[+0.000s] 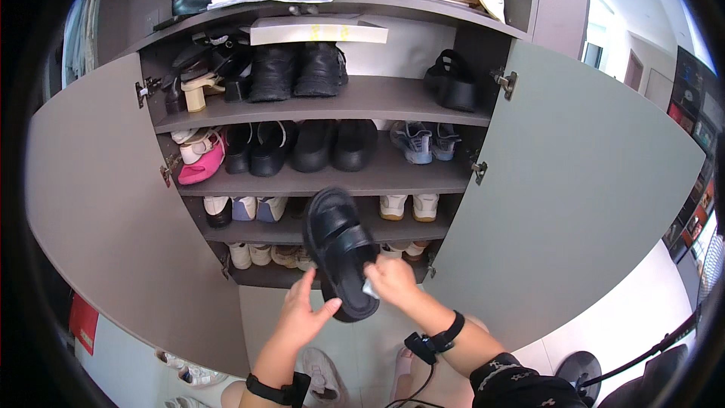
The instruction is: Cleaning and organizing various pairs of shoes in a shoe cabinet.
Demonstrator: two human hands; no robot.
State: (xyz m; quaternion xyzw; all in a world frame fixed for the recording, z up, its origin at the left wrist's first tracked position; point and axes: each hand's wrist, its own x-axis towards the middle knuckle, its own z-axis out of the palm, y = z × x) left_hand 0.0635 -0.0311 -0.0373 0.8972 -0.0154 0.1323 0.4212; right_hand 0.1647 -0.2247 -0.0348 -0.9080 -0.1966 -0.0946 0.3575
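A black slide sandal [340, 245] with two wide straps is held up in front of the open shoe cabinet, its toe pointing away from me. My left hand [302, 313] is at the sandal's left edge near the heel, thumb against the rim and a finger stretched alongside; its other fingers are hidden. On the opposite edge, my right hand [393, 279] is closed around a small white wipe or tissue [369, 289], pressed to the sandal's side behind the straps.
Pairs of shoes fill several cabinet shelves [332, 181], including black clogs [311, 145], blue-grey sneakers [413, 142] and black shoes [272, 72]. The left door [113, 204] and right door [574, 181] stand wide open. A white shoe box lid [317, 30] lies above the black shoes.
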